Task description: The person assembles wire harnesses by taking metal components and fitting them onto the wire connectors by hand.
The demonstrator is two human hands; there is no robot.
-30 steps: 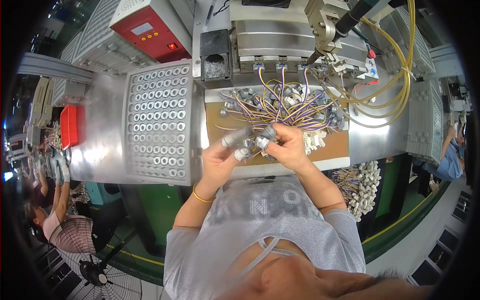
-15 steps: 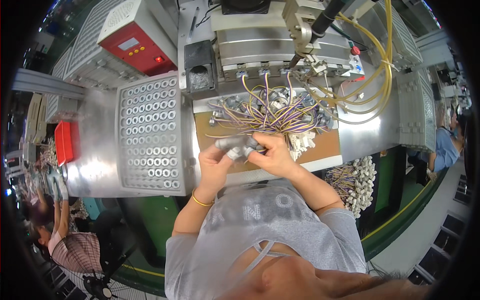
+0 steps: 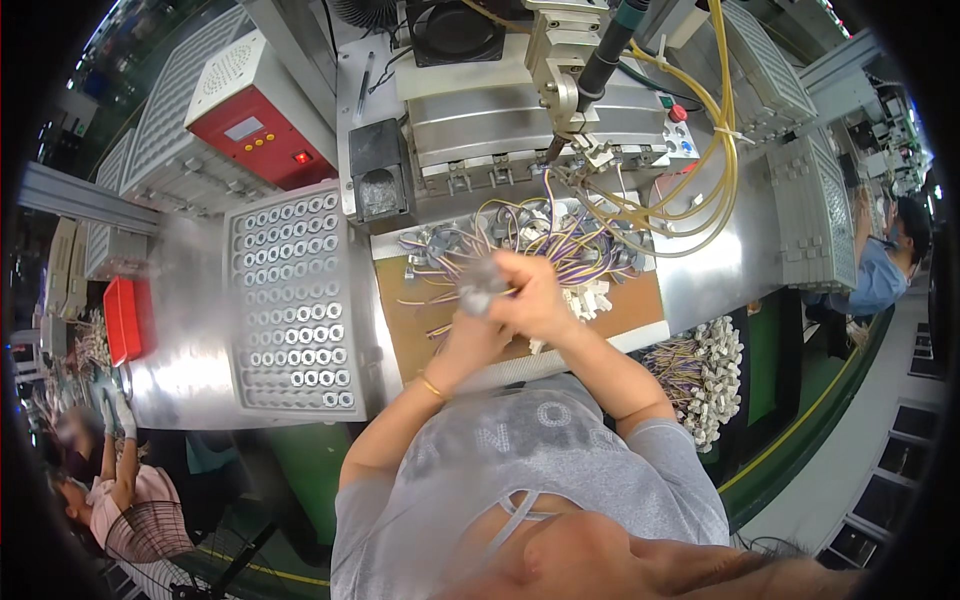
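My left hand and my right hand meet over the brown work mat, fingertips close together. Grey covers on the fingertips are smeared by motion. My right hand is closed, thumb and forefinger bent inward; whatever lies between them is hidden. The left fingers are too blurred to read. A purple-and-yellow wire end shows beside my left hand, and a white connector under my right wrist. Just beyond lies a tangled pile of purple and yellow wire leads with grey round parts; white connectors sit at its near right.
Behind the pile stands a metal fixture, one lead rising to it, under a black-handled tool with yellow tubes. At left are a grey tray of metal rings, a red control box and a red bin.
My left hand has swung in beneath the right. Two of the three leads at the fixture have come away; the rightmost stays. The whole view has shifted slightly.
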